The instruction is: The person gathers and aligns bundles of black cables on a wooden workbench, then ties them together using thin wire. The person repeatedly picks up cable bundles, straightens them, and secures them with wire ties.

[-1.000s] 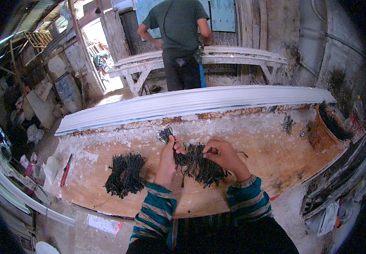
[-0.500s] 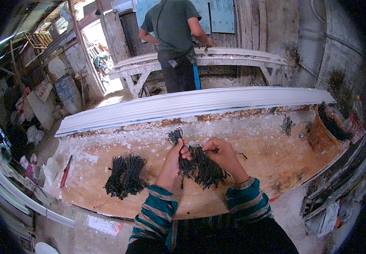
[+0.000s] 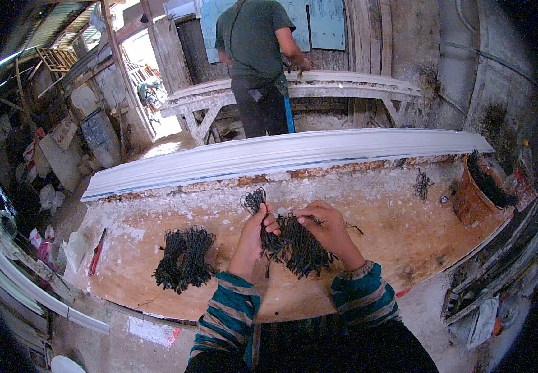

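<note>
My left hand (image 3: 253, 239) grips a small bunch of dark wire loops (image 3: 254, 200) whose ends stick up past my thumb. My right hand (image 3: 326, 229) rests on a larger pile of the same dark wire pieces (image 3: 298, 250) in front of me and pinches some of them. Both hands are over a worn wooden workbench (image 3: 399, 239) dusted with white plaster. A second heap of dark wire pieces (image 3: 183, 258) lies apart on the bench to my left.
A long white moulded strip (image 3: 281, 155) runs along the bench's far edge. A brown basket (image 3: 471, 199) holding dark wire stands at the right end, with a few loose wires (image 3: 422, 183) beside it. Another person (image 3: 257, 62) works at a white trestle table (image 3: 318, 87) behind.
My left hand has lifted slightly with the small wire bunch and shifted right, closer to my right hand. The person behind has stepped a little to the right.
</note>
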{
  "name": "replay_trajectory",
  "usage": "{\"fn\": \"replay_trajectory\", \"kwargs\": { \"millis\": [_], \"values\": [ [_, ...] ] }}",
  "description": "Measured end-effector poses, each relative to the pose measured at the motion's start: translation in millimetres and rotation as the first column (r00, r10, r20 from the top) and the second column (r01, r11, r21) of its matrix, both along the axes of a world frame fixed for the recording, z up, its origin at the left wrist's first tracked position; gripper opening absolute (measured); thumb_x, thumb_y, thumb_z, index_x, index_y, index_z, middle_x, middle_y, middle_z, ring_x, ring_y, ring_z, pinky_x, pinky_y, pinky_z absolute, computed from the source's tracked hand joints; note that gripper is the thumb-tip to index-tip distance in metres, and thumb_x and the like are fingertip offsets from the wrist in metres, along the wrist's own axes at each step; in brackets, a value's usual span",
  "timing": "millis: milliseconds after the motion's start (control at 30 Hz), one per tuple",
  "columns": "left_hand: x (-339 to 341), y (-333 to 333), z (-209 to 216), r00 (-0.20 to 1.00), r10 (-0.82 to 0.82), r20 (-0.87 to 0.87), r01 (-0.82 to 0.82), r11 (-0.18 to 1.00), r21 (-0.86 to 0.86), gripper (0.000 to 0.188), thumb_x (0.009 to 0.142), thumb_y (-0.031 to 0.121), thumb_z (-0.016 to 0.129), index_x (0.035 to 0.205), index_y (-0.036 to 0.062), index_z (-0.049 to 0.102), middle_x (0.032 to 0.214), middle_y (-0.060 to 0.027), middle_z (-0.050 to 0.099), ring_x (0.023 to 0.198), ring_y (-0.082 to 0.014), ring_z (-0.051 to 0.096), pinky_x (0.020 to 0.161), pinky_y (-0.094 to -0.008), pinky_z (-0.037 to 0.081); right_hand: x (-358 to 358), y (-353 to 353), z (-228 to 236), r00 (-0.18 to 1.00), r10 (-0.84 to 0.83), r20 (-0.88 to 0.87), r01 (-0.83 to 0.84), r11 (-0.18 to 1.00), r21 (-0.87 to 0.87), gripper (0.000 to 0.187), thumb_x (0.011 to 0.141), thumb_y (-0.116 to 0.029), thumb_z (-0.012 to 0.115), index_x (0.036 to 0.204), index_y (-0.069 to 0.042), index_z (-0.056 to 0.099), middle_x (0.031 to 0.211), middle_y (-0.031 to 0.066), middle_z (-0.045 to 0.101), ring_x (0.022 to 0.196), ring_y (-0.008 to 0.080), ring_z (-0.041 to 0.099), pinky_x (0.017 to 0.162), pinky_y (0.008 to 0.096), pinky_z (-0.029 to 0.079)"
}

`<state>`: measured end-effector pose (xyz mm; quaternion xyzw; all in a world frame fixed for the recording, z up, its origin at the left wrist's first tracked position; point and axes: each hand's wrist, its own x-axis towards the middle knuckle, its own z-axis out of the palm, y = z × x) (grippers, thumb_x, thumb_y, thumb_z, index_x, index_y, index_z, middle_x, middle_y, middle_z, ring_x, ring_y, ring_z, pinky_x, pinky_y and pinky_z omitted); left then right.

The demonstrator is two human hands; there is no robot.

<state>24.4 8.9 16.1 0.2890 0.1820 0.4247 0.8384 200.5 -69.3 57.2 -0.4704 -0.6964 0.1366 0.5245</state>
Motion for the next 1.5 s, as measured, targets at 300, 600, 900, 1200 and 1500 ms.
{"fn": "replay_trajectory", "kwargs": {
  "millis": [300, 600, 900, 1200, 1500],
  "values": [
    [9, -10, 5, 1.000, -0.018, 0.001, 0.018, 0.998, -0.053, 0.030, 0.089, 0.037, 0.051, 0.096, 0.0087, 0.049, 0.059, 0.0042, 0.037, 0.052, -0.0086, 0.039, 0.054, -0.0262, 0.040, -4, -7, 6, 0.964, -0.092, -0.251, 0.120, 0.988, 0.097, 0.013, 0.076, -0.003, 0.064, 0.088, -0.003, 0.066, 0.086, 0.0100, 0.065, 0.082, 0.0207, 0.061, 0.075, 0.0297, 0.047],
    [13, -12, 2, 0.999, 0.052, -0.005, -0.052, 0.997, 0.059, 0.033, 0.089, 0.038, 0.050, 0.100, 0.0071, 0.049, 0.061, 0.0041, 0.035, 0.054, -0.0078, 0.039, 0.054, -0.0249, 0.040, -15, -10, 4, 0.950, -0.078, -0.303, 0.137, 0.974, 0.179, 0.011, 0.076, -0.002, 0.062, 0.086, -0.003, 0.065, 0.084, 0.0102, 0.064, 0.079, 0.0224, 0.061, 0.072, 0.0299, 0.046],
    [18, -31, 16, 0.999, 0.042, -0.026, -0.036, 0.981, 0.191, 0.041, 0.089, 0.040, 0.050, 0.108, 0.0042, 0.050, 0.066, 0.0033, 0.040, 0.062, -0.0081, 0.042, 0.059, -0.0231, 0.039, -21, -12, 0, 0.994, 0.020, -0.110, -0.003, 0.989, 0.149, 0.012, 0.074, 0.000, 0.065, 0.085, -0.003, 0.066, 0.089, 0.0099, 0.063, 0.081, 0.0201, 0.060, 0.075, 0.0295, 0.046],
    [10, -19, 9, 0.987, 0.161, -0.017, -0.155, 0.970, 0.189, 0.025, 0.087, 0.032, 0.056, 0.091, 0.0075, 0.054, 0.074, 0.0002, 0.049, 0.066, -0.0112, 0.048, 0.064, -0.0257, 0.044, -28, -7, -7, 0.978, 0.030, 0.205, -0.085, 0.961, 0.265, 0.012, 0.071, -0.009, 0.069, 0.083, -0.007, 0.067, 0.081, 0.0053, 0.064, 0.078, 0.0229, 0.059, 0.082, 0.0367, 0.042],
    [-8, 1, 12, 0.956, 0.270, 0.117, -0.283, 0.951, 0.123, 0.026, 0.087, 0.015, 0.055, 0.111, 0.0038, 0.051, 0.082, -0.0016, 0.051, 0.067, -0.0127, 0.049, 0.068, -0.0332, 0.046, -25, 0, -25, 0.878, -0.190, 0.439, 0.206, 0.979, 0.012, 0.015, 0.080, -0.022, 0.060, 0.092, -0.015, 0.066, 0.098, 0.0058, 0.059, 0.098, 0.0255, 0.052, 0.093, 0.0521, 0.029]
  ]
}}
